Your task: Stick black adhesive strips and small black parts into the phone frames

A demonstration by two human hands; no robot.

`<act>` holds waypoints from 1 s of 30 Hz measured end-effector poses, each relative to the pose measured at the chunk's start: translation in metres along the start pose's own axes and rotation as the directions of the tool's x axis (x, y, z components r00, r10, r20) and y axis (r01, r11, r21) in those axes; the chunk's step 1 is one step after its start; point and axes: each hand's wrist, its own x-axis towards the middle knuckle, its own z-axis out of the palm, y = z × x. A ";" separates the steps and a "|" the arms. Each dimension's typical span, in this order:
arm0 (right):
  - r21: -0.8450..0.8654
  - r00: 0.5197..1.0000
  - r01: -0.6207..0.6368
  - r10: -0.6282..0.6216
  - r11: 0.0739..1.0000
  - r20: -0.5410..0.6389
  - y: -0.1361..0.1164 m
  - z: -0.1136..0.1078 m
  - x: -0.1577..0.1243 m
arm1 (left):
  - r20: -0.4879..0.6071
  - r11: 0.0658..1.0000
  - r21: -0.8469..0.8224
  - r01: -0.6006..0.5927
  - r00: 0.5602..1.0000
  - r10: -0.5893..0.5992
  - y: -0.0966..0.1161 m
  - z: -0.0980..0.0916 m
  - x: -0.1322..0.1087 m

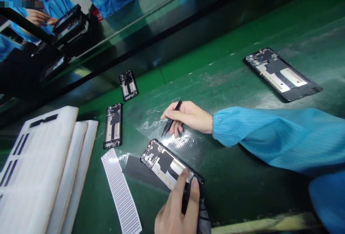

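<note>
An open phone frame [164, 162] lies on the green mat in front of me, its inner boards facing up. My left hand [175, 209] grips its near end, thumb and forefinger closed on the edge. My right hand [188, 117], in a blue sleeve, pinches black tweezers [169, 124]. Their tip points down at the far top corner of the frame. Under the right hand lies a clear film with a grid of tiny dots [183, 144].
A white perforated strip [121, 191] lies left of the frame. Three more phone frames rest on the mat, two at the left [113, 126] [128, 85] and one at the far right [281, 74]. Stacked white foam trays [40, 169] fill the left edge. A co-worker's hands [40, 17] work at top left.
</note>
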 end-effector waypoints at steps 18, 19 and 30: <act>-0.007 0.999 -0.044 0.044 0.999 0.002 -0.005 0.004 0.000 | 0.185 0.997 -0.080 0.006 0.983 0.009 -0.003 -0.014 0.007; -0.011 0.999 -0.047 0.047 0.999 0.002 -0.005 0.004 0.000 | 0.211 0.992 -0.127 0.019 0.977 0.008 -0.006 -0.015 0.007; -0.430 0.995 -0.041 0.075 0.902 0.064 -0.018 0.004 0.000 | 0.039 0.993 0.035 0.111 0.993 -0.112 -0.021 -0.004 0.001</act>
